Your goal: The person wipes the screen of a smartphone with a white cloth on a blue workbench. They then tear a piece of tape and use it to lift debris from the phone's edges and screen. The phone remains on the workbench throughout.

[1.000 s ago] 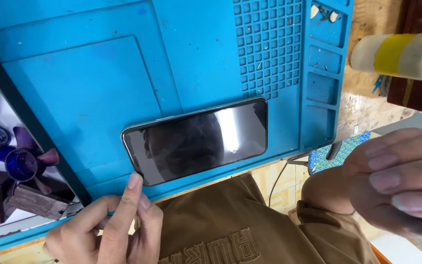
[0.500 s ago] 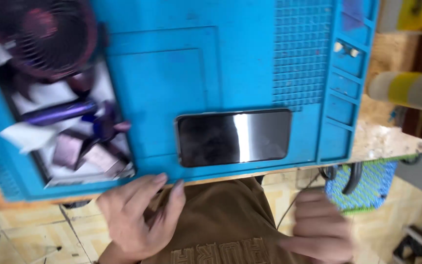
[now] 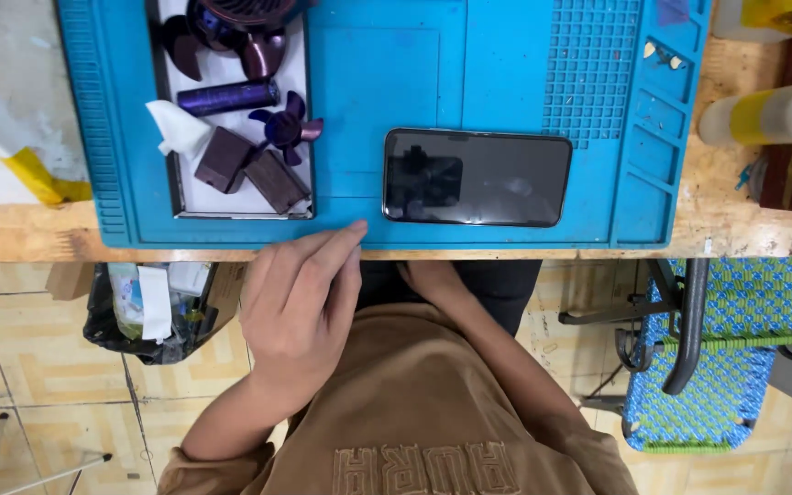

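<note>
On blue mat [image 3: 506,55], phone [image 3: 477,177] lengthwise left-right (screen up), left hand [image 3: 300,298] empty, fingers loose, right hand hidden.

Bare blue mat [image 3: 368,82] above phone [image 3: 477,177], parts tray [image 3: 231,110] crowding left

A small repair workshop bench.
A blue silicone work mat [image 3: 506,55] with screw compartments lies on a rough wooden bench [image 3: 744,220], holding a phone [image 3: 477,177] and dismantled purple fan parts [image 3: 249,110]; squeeze bottles [image 3: 767,115] stand nearby.
</note>
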